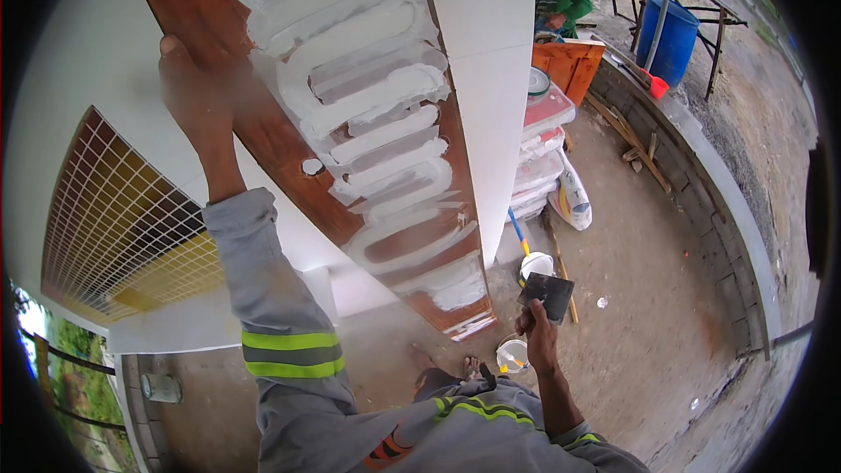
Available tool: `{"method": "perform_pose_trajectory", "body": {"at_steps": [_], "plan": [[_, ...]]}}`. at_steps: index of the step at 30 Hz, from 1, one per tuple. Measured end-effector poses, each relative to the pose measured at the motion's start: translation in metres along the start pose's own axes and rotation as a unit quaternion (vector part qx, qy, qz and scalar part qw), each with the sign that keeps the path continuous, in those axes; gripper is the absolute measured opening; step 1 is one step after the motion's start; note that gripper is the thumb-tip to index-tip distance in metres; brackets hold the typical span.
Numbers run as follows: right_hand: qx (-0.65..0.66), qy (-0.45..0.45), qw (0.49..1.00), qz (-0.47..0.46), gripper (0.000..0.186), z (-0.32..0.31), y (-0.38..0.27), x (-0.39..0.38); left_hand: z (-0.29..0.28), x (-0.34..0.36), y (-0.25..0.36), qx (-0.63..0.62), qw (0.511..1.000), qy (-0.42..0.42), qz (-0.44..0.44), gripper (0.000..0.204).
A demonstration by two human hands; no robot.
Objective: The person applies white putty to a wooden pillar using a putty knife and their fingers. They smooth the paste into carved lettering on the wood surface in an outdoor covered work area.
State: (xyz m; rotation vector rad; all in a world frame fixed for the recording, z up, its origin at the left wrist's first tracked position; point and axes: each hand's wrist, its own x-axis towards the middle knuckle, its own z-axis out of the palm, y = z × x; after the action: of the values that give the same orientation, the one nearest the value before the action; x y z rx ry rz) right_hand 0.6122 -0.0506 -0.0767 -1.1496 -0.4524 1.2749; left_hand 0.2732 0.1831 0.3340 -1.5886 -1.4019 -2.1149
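My left hand (188, 92) is raised high, palm and fingers pressed flat against the upper left edge of the long brown plank (289, 149), steadying it where it leans tilted against the white wall (491, 79). Whether the fingers curl round the edge I cannot tell; the hand is blurred. The plank runs from the top of the view down to the concrete floor (648, 280), its lower end resting just in front of my bare feet. Its face carries wavy ridges of white adhesive (368, 96), spread over most of the length, with bare wood showing along the left side and between the loops.

My right hand (539, 337) is low, closed around the handle of a dark flat trowel (547, 293), blade up and clear of the plank. Just beside it on the floor stand a small white bucket (536, 264) and a smaller tub (512, 355).

I judge the spreading step nearly done. The next move, as I see it, calls for a firm two-handed hold, so the trowel must be set down without letting the plank slide.
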Motion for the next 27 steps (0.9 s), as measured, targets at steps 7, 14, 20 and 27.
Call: {"method": "perform_pose_trajectory", "body": {"at_steps": [7,14,20,27], "plan": [[0.005,0.017,1.000,0.014,0.029,0.002,0.000,0.003,0.000,-0.001,0.002,0.018,1.000,-0.017,0.011,0.061],[0.007,-0.014,1.000,0.003,0.028,0.002,0.005,0.002,-0.001,0.001,-0.004,0.051,0.997,0.017,0.048,0.064],[0.015,-0.011,1.000,0.007,0.028,-0.004,0.000,0.000,0.000,-0.003,0.001,0.013,1.000,0.010,0.008,0.064],[0.001,-0.004,1.000,-0.004,0.031,-0.013,0.001,-0.003,0.001,0.000,-0.004,-0.016,0.999,-0.006,0.027,0.055]]}}
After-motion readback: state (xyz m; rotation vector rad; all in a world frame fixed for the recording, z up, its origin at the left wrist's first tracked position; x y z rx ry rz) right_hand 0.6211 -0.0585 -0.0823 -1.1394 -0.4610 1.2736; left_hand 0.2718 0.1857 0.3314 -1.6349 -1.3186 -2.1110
